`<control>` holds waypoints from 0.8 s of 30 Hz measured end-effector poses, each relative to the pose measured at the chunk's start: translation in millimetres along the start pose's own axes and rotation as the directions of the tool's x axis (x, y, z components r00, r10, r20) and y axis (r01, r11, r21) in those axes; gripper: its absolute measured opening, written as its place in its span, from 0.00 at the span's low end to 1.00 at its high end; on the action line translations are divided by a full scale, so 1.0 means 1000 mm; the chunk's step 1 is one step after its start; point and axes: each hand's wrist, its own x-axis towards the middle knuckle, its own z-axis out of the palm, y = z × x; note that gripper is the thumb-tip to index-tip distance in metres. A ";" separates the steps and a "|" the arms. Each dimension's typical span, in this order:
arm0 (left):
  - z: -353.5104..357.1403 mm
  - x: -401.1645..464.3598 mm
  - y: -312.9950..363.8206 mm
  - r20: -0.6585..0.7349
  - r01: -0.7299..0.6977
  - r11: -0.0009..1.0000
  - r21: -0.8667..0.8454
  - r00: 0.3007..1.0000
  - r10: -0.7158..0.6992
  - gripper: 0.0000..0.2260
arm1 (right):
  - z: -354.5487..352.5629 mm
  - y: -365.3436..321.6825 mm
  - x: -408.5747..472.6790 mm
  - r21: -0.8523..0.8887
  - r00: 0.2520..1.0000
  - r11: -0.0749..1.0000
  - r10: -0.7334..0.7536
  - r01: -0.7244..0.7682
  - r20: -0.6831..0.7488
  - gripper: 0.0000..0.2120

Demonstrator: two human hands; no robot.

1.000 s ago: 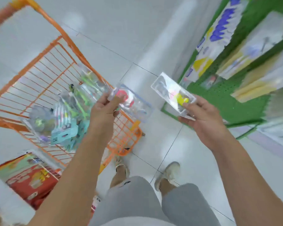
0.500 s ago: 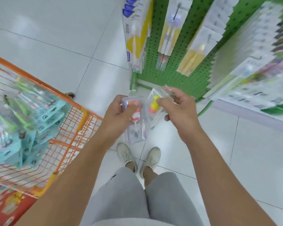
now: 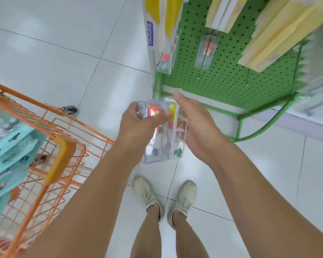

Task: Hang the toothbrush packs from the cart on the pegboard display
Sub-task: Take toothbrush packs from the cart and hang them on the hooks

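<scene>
My left hand (image 3: 138,125) grips a clear toothbrush pack with a red figure (image 3: 155,151), thumb across its top. Right beside it is a second clear pack with a yellow figure (image 3: 178,144). My right hand (image 3: 197,125) lies flat against that pack's right side with its fingers straight. Both packs are held upright in front of me, low before the green pegboard (image 3: 224,79). Two similar clear packs hang on the board, one in the middle (image 3: 206,51) and one at the left edge (image 3: 165,62). The orange cart (image 3: 63,131) at my left holds several teal packs (image 3: 9,144).
Large yellow and white packs (image 3: 279,34) hang on the upper pegboard, and bare metal hooks (image 3: 247,77) stick out below them. The display's green tube frame (image 3: 238,125) stands on the white tile floor, close to my right hand. My feet (image 3: 164,198) stand between cart and display.
I have turned from the cart to the pegboard. Both hands came together, so the two packs now sit side by side, and my right hand has gone from pinching its pack to lying flat against it.
</scene>
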 end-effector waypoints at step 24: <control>-0.043 0.116 -0.064 -0.118 -0.039 0.999 -0.011 0.992 0.037 0.14 | 0.019 0.015 0.173 -0.119 0.932 0.937 -0.342 0.329 -0.122 0.08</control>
